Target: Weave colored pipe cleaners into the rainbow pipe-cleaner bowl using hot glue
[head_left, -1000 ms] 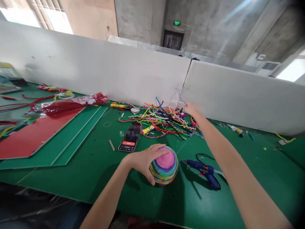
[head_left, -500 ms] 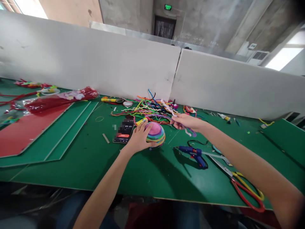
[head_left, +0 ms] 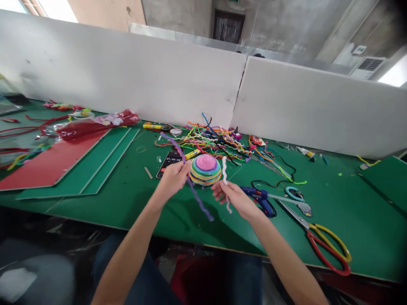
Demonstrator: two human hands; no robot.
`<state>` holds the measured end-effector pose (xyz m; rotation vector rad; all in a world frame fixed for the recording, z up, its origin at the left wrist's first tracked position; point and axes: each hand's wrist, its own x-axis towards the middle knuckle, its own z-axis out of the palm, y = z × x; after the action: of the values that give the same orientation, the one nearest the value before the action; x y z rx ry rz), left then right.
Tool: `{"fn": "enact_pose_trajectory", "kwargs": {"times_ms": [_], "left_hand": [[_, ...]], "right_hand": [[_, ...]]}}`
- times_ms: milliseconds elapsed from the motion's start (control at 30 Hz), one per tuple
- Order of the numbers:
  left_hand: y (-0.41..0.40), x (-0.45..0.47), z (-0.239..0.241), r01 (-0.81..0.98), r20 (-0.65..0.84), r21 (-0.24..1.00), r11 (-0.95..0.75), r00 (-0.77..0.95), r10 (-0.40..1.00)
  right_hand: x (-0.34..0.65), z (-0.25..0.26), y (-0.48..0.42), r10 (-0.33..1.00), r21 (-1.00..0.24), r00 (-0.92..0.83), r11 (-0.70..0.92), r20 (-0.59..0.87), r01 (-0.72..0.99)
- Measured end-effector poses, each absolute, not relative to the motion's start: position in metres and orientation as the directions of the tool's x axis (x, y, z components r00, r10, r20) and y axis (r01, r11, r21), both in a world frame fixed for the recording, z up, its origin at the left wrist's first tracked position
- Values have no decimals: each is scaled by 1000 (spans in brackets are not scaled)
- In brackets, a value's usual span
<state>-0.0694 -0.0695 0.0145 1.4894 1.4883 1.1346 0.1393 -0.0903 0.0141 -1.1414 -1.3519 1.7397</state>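
A purple pipe cleaner [head_left: 199,199] is pinched in my left hand [head_left: 175,174], its ends sticking out above and below the fingers. My right hand [head_left: 233,195] grips a white wavy pipe cleaner [head_left: 224,167] in the same way. Between the two hands, on the green table, sits a round dome [head_left: 205,169] wrapped in rings of coloured cord, pink on top with purple, green, blue and yellow below. Neither hand seems to hold it. Behind the dome lies a heap of many-coloured pipe cleaners [head_left: 206,137].
A phone [head_left: 163,167] showing a timer lies by my left hand. To the right are a blue glue gun [head_left: 259,195] and large scissors [head_left: 313,231] with red and yellow handles. Green and red boards [head_left: 51,165] lie left, below a white partition [head_left: 143,76].
My left hand has let go of the dome and now holds the purple pipe cleaner. My right hand has come back toward me, keeping the white one. The view has shifted slightly.
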Motion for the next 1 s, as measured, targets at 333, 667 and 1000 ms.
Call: {"fn": "enact_pose_trajectory", "kwargs": {"times_ms": [333, 667, 1000], "left_hand": [[-34, -105, -25, 766, -198, 632, 118, 13, 980], [-65, -67, -11, 309, 231, 915, -259, 123, 965], [-82, -40, -22, -118, 56, 993, -30, 227, 972]], "right_hand": [[138, -1, -61, 841, -931, -518, -300, -156, -208], [122, -20, -78, 773, -887, -610, -392, -173, -245], [116, -27, -84, 745, -935, -654, -312, -132, -167]]}}
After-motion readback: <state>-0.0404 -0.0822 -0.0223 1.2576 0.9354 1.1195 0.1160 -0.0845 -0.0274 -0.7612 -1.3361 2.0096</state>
